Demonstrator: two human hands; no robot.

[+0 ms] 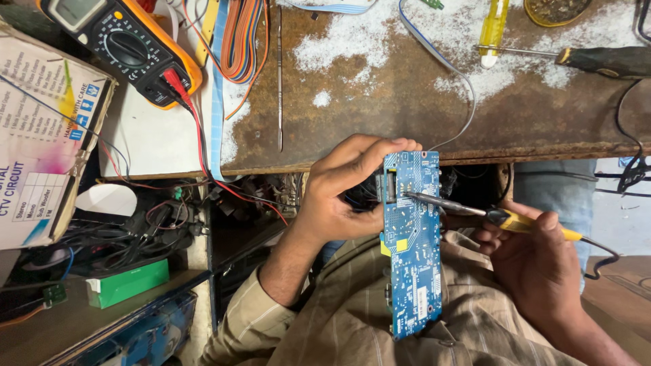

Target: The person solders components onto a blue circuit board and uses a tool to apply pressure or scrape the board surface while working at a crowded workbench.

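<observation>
Two hands work a blue board (411,244) stood on edge over the lap, below the front edge of a rusty bench (380,88).

Largest first: the bench runs off the picture at top and right; a carton (41,129) at left is cut by the edge, and its far side is hidden. The meter (125,44) loses its top corner. The left hand (339,196) is closed on the board's upper end, fingertips curled over the top. The right hand (536,261) is closed round a yellow-handled iron (488,215), tip touching the board; its cord leaves the picture at right. Parts behind the board are too dark to tell.
</observation>
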